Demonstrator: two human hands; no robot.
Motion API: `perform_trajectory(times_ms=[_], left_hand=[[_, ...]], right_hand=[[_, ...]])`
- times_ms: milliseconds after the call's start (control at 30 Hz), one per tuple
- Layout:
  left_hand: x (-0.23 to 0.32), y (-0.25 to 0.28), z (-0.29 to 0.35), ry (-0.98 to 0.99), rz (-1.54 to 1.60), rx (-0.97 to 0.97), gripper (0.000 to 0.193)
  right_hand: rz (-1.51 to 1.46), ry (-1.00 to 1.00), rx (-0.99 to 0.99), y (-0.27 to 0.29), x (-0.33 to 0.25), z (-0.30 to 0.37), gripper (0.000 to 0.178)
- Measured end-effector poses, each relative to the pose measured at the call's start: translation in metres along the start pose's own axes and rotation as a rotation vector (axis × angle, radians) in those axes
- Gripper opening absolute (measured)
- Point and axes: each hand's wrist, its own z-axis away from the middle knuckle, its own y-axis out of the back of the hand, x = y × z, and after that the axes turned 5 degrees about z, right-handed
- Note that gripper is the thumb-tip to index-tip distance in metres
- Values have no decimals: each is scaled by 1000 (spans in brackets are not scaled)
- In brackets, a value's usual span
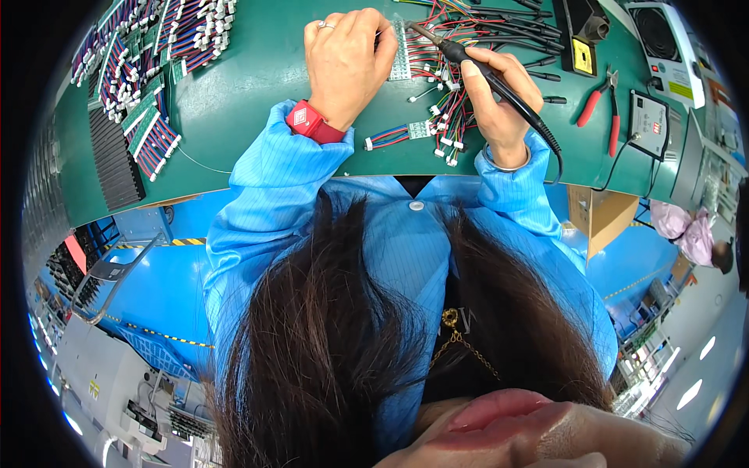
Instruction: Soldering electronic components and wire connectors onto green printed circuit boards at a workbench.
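Note:
My right hand (503,101) grips a soldering iron (454,51) like a pen, its tip pointing left at the upper end of a pale green circuit board strip (400,58). Beside that strip, on its left, my left hand (343,66) is closed with the thumb and fingertips drawn together; whatever they pinch is hidden. A red wristband (310,122) circles my left wrist. Red, black and other coloured wires with white connectors (451,117) spread from the strip's right side. Nearer to me lies a small wired board (420,129) on the green mat (257,78).
Piles of wired boards (144,129) and a black ridged strip (113,160) lie at the left. On the right are a soldering stand with a yellow sponge (583,56), red-handled cutters (615,117), a control box (649,125) and a fan unit (657,35).

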Motion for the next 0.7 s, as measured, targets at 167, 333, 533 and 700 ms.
perform_trajectory(times_ms=[167,333,533,700], left_hand=[[-1,0,0,16,43,9,8],[-2,0,0,38,112,11,10],[-4,2,-2,41,170,-17,9],[-2,3,-1,47,168,-28,8]], right_hand=[[-21,-17,39,-1,-1,-1,20],[-45,-4,65,-2,2,-1,20],[-61,1,56,0,4,0,20],[-62,-2,33,1,3,1,19]])
